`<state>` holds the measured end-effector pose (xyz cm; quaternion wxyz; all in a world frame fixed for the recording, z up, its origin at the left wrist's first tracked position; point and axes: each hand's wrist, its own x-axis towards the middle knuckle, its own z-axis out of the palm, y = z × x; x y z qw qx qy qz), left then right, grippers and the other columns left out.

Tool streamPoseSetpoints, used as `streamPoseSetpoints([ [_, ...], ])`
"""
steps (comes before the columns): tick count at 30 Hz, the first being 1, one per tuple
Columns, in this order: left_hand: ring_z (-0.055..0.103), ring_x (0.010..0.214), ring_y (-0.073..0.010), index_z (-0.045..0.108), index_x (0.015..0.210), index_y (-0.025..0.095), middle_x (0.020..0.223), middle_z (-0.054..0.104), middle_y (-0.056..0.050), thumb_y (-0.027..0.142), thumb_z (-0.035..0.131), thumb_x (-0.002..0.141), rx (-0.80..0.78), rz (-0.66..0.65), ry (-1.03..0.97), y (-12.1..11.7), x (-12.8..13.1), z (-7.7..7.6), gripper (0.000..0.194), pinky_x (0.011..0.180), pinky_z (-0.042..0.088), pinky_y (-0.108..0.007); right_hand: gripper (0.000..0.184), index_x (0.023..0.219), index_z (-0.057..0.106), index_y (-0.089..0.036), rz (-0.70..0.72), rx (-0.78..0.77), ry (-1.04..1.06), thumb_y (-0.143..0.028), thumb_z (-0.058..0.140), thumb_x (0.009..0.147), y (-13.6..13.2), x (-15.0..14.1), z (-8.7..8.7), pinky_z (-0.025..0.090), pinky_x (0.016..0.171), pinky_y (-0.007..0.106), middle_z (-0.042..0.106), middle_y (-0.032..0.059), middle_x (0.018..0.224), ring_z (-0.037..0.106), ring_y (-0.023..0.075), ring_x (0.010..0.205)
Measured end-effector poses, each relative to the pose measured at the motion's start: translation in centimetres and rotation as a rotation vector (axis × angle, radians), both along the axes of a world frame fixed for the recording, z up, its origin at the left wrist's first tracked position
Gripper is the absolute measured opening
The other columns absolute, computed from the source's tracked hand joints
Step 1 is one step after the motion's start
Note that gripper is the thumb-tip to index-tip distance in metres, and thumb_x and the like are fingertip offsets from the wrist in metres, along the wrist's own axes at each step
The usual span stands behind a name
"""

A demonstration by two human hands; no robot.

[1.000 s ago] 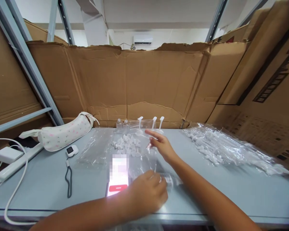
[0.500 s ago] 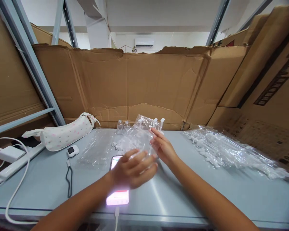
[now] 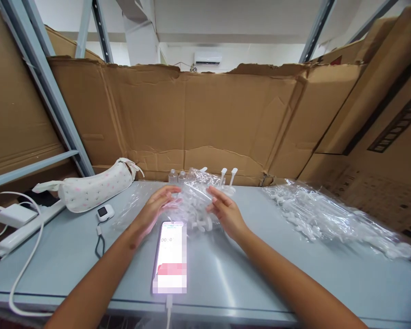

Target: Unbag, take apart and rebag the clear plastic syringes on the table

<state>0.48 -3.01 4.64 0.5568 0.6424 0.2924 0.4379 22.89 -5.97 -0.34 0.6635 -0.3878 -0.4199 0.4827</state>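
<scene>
A crumpled clear bag lies between the left hand and the right hand, above the middle of the worktop. White pieces are seen through or just beside the film; which of these applies cannot be told. By its look, the step in hand is judged to be the handling of the bag from both sides. The left hand is loosely spread, with its fingers bent toward the film. The right hand is reached to the opposite side with fingers outstretched; whether film is pinched there cannot be told. For the next move, a firm hold on the slippery film would seem to be called for, with the loose pieces left undisturbed.

No single direction is clearly shown by the limp bag. Its long axis is judged to run away from the person, toward the cardboard, while a glossy fold is slanted down toward the right hand. The mouth of the bag cannot be made out. Behind it, 2 clear bottles are stood upright, and 3 white-tipped pieces are seen near the cardboard. The lit phone is laid nearer the person.
</scene>
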Motion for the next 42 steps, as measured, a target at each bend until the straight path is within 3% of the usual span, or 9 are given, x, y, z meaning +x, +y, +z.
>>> streamPoseSetpoints([
  [6, 0.064, 0.1, -0.0239, 0.058, 0.118, 0.022, 0.13, 0.054, -0.012, 0.033, 0.06, 0.083, -0.08, -0.445, 0.226, 0.3, -1.2, 0.4, 0.037, 0.089, 0.046, -0.039, 0.037, 0.111, 0.065, -0.027, -0.115, 0.042, 0.022, -0.033, 0.066, 0.074, 0.2, 0.5, 0.0, 0.053, 0.073, 0.031, 0.054, 0.0027, 0.132, 0.065, 0.0137, 0.08],
  [9, 0.059, 0.109, -0.0253, 0.024, 0.143, 0.039, 0.148, 0.031, -0.012, 0.028, 0.066, 0.08, -0.113, -0.64, 0.309, 0.5, -1.7, 0.2, 0.077, 0.088, 0.047, -0.039, 0.037, 0.11, 0.065, -0.027, -0.153, 0.052, 0.032, -0.034, 0.066, 0.074, 0.4, 0.6, -0.2, 0.053, 0.073, 0.031, 0.052, 0.0023, 0.133, 0.065, 0.0176, 0.091],
  [13, 0.061, 0.108, -0.0262, -0.011, 0.138, 0.053, 0.156, 0.002, -0.01, 0.026, 0.07, 0.076, -0.131, -0.738, 0.306, 0.4, -2.1, 0.2, 0.106, 0.086, 0.049, -0.04, 0.039, 0.112, 0.065, -0.028, -0.175, 0.047, 0.043, -0.035, 0.066, 0.073, 0.7, 0.9, -0.5, 0.053, 0.077, 0.034, 0.057, 0.0021, 0.126, 0.064, 0.0192, 0.094],
  [16, 0.058, 0.112, -0.0298, -0.001, 0.139, 0.054, 0.156, -0.006, -0.005, 0.024, 0.077, 0.067, -0.096, -0.766, 0.322, 0.4, -2.1, 0.1, 0.11, 0.078, 0.053, -0.036, 0.04, 0.112, 0.065, -0.028, -0.176, 0.048, 0.045, -0.036, 0.067, 0.073, 0.7, 0.9, -0.5, 0.053, 0.079, 0.035, 0.055, 0.0019, 0.129, 0.062, 0.0207, 0.099],
  [18, 0.06, 0.108, -0.0278, 0.021, 0.142, 0.045, 0.155, 0.013, -0.007, 0.024, 0.077, 0.067, -0.066, -0.704, 0.375, 0.4, -1.7, -0.1, 0.096, 0.075, 0.054, -0.033, 0.043, 0.116, 0.063, -0.029, -0.164, 0.056, 0.028, -0.038, 0.066, 0.074, 0.6, 0.8, -0.4, 0.053, 0.079, 0.035, 0.049, 0.0017, 0.136, 0.062, 0.0208, 0.1],
  [22, 0.066, 0.083, -0.0186, 0.055, 0.127, 0.022, 0.122, 0.062, -0.012, 0.03, 0.065, 0.079, 0.004, -0.335, 0.363, 0.5, -0.4, -0.9, 0.05, 0.073, 0.053, -0.032, 0.054, 0.132, 0.047, -0.036, -0.106, 0.078, -0.035, -0.044, 0.06, 0.08, 0.2, 0.7, 0.0, 0.053, 0.08, 0.034, 0.043, 0.0018, 0.142, 0.06, 0.0185, 0.101],
  [28, 0.065, 0.078, -0.0143, 0.049, 0.132, 0.021, 0.14, 0.046, -0.01, 0.038, 0.061, 0.081, 0.058, 0.03, 0.109, 1.1, 0.8, -1.9, 0.056, 0.07, 0.055, -0.03, 0.076, 0.142, 0.026, -0.041, 0.04, 0.207, -0.282, -0.04, 0.065, 0.078, -0.4, 0.3, -0.1, 0.053, 0.076, 0.031, 0.024, 0.0037, 0.152, 0.056, 0.0176, 0.103],
  [35, 0.045, 0.047, -0.0002, 0.035, 0.141, 0.029, 0.148, 0.034, -0.011, 0.037, 0.061, 0.08, 0.096, 0.05, 0.125, 0.5, 1.2, -2.3, 0.066, 0.059, 0.056, -0.029, 0.067, 0.14, 0.032, -0.04, 0.071, 0.233, -0.493, -0.027, 0.058, 0.08, -0.2, 0.0, -1.1, 0.055, 0.071, 0.033, 0.048, 0.0046, 0.135, 0.057, 0.0091, 0.068],
  [42, 0.047, 0.055, -0.0039, 0.036, 0.14, 0.031, 0.137, 0.044, -0.009, 0.028, 0.055, 0.082, 0.176, 0.159, 0.238, 0.4, -0.4, -0.8, 0.061, 0.054, 0.052, -0.023, 0.057, 0.138, 0.038, -0.035, 0.08, 0.373, -0.781, -0.022, 0.05, 0.084, -0.6, 0.3, -0.7, 0.053, 0.078, 0.036, 0.031, 0.0073, 0.148, 0.061, 0.0128, 0.082],
])
